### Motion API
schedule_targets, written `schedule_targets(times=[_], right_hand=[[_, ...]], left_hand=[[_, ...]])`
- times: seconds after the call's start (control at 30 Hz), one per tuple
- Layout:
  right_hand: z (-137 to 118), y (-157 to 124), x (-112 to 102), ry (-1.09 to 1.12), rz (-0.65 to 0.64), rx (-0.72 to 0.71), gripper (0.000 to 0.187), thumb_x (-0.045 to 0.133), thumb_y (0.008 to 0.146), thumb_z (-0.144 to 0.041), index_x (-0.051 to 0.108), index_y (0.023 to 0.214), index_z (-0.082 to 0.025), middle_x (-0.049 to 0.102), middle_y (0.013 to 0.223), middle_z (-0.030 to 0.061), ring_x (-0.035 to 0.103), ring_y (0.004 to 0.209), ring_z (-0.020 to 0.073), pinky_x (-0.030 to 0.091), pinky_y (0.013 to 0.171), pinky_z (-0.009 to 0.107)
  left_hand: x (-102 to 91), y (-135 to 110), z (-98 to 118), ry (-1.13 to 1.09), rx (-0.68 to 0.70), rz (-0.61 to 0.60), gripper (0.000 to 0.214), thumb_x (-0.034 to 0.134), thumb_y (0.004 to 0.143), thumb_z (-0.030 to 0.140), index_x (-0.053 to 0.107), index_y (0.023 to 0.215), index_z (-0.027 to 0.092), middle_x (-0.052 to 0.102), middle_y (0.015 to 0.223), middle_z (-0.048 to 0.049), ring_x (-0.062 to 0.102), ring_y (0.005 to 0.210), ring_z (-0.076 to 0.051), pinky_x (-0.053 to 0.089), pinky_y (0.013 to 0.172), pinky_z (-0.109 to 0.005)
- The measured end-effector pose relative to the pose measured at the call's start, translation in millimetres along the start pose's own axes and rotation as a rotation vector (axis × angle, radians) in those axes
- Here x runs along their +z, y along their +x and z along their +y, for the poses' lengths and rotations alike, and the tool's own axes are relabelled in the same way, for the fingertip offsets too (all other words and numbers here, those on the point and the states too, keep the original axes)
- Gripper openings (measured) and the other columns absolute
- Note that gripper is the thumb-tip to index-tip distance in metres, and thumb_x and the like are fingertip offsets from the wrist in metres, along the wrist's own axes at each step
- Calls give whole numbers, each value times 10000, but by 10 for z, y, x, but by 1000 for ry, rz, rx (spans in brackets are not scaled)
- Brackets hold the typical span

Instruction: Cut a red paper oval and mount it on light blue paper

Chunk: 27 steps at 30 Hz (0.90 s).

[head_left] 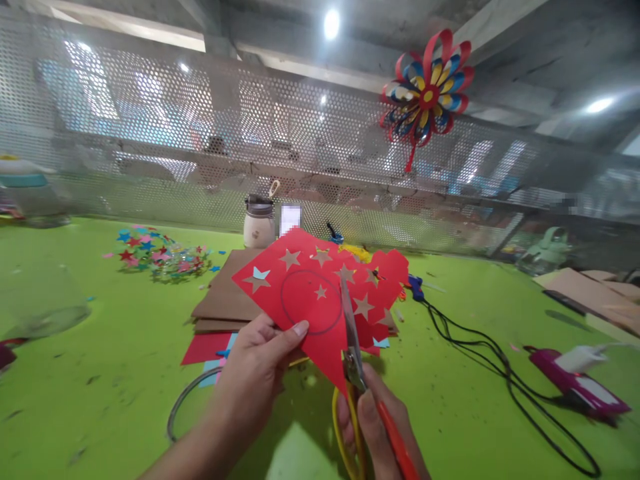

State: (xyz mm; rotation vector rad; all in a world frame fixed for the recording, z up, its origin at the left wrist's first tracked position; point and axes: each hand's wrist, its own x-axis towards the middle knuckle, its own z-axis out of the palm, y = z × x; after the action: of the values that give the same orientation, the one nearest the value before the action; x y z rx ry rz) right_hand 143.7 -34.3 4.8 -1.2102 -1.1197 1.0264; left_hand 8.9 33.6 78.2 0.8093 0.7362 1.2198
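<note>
Green table [110, 407] below both grips; red paper [327, 320], pinched at its near edge by the left hand [260, 353], spreading ahead of it; scissors [354, 363] grasped in the right hand [376, 427], blades at the paper; drawn circle [300, 303] just beyond the left grip.
</note>
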Motion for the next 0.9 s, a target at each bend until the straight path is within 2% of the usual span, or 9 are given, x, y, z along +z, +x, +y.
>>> schedule_targets(times=[0.13,0.2,0.33,0.5,0.6,0.73,0.9], right_hand=[[10,-2,-15,-7,6,17,636,455,794,-764,625,1031,-199,488,589,-20,419,478,104,324,461,229],[9,-2,-11,8,21,48,681,471,759,-790,635,1037,-191,491,586,-18,410,472,101,313,458,231],[-6,-5,30,72,51,98,727,505,713,-808,634,1042,-172,471,574,-28,358,451,81,268,439,218],[-51,-11,58,133,59,161,784,538,662,-828,636,1030,-142,440,550,-45,319,444,71,218,451,220],[-57,-19,47,97,42,139,781,517,678,-828,641,1021,-138,458,550,-35,350,449,83,241,464,231],[-48,-47,44,81,22,119,765,479,713,-824,626,1036,-146,443,545,-44,329,446,82,232,452,228],[-34,-60,33,48,-2,85,690,453,755,-807,612,956,-166,458,553,-39,371,450,83,265,455,226]], left_hand=[[4,6,13,-23,32,-35,210,769,714,179,712,915,153,782,936,-92,740,771,-239,583,663,-293],[6,1,26,-22,31,-35,211,756,725,165,714,932,156,784,919,-86,739,814,-245,578,642,-273],[5,-9,49,-2,13,2,267,764,703,159,717,966,161,785,887,-79,739,728,-226,566,568,-248],[-9,11,47,-1,8,-6,285,751,712,158,711,993,178,784,882,-58,731,665,-202,577,586,-260],[-10,24,45,-16,8,-33,307,744,700,125,707,1000,179,781,850,-42,731,688,-201,586,633,-272],[1,35,52,-34,46,50,239,755,683,135,723,920,158,770,776,-32,721,673,-189,575,597,-234],[-24,60,30,-116,3,107,129,715,780,213,745,896,163,777,798,-33,701,616,-163,562,543,-215]])
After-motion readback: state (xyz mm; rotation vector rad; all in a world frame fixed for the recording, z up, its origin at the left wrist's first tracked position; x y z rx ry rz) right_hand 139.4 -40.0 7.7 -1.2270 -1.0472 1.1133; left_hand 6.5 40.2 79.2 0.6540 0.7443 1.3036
